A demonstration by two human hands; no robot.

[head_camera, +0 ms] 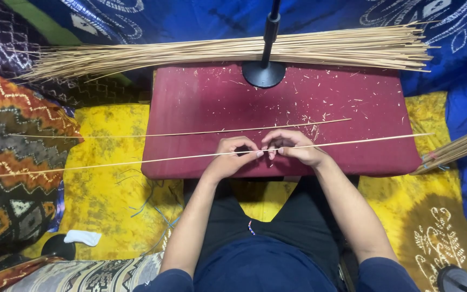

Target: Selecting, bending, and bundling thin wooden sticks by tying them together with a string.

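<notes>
Your left hand (229, 158) and right hand (293, 147) each pinch the long thin pale reed stick (136, 161) mid-length over the maroon padded counter (201, 103); keep both grips close together, stick level between them

Two bare forearms reach forward and angle inward, the left hand (229, 157) and right hand (293, 147) almost meeting at centre, fingers curled, thumbs and fingertips pinched together, knuckles up.
</notes>
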